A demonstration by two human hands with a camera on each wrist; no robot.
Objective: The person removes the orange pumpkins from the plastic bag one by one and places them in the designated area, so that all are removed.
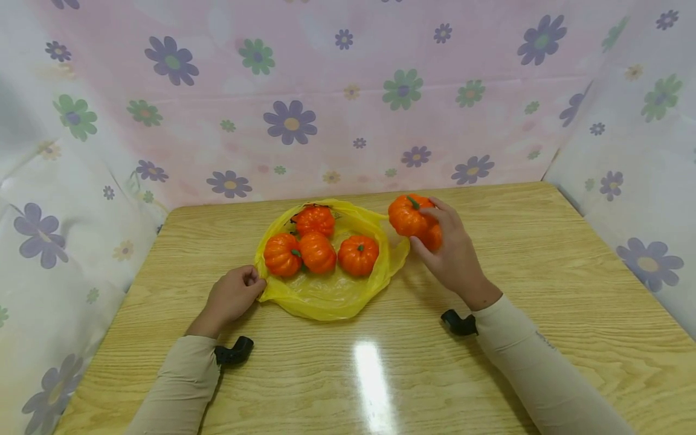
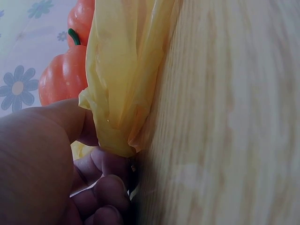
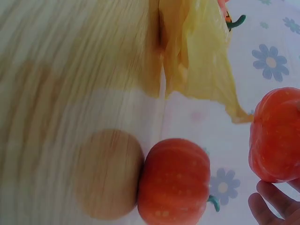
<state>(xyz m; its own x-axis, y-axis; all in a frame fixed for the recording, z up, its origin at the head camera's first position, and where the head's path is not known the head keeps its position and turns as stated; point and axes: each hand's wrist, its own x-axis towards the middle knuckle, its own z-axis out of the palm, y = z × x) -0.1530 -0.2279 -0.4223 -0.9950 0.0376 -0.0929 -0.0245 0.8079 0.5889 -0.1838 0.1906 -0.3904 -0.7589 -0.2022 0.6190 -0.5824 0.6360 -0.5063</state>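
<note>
A yellow plastic bag [image 1: 318, 308] lies spread with its mouth up on the table, several small orange pumpkins [image 1: 318, 252] with green stems inside it. My left hand [image 1: 234, 293] pinches the bag's left edge between thumb and fingers; the left wrist view shows the gathered plastic [image 2: 117, 93] at the fingertips. To the right of the bag my right hand [image 1: 451, 254] grips another pumpkin [image 1: 408, 214], raised off the table. Beneath it one more pumpkin [image 3: 174, 183] rests on the tabletop, partly covered by the held pumpkin and the hand in the head view.
The wood-grain table [image 1: 304, 386] carries a bright light reflection near its front. A flower-print cloth [image 1: 337, 78] hangs behind the table and along both sides. Black wrist mounts [image 1: 235, 350] stick out from both sleeves. A bag flap [image 1: 401, 254] reaches toward the right hand.
</note>
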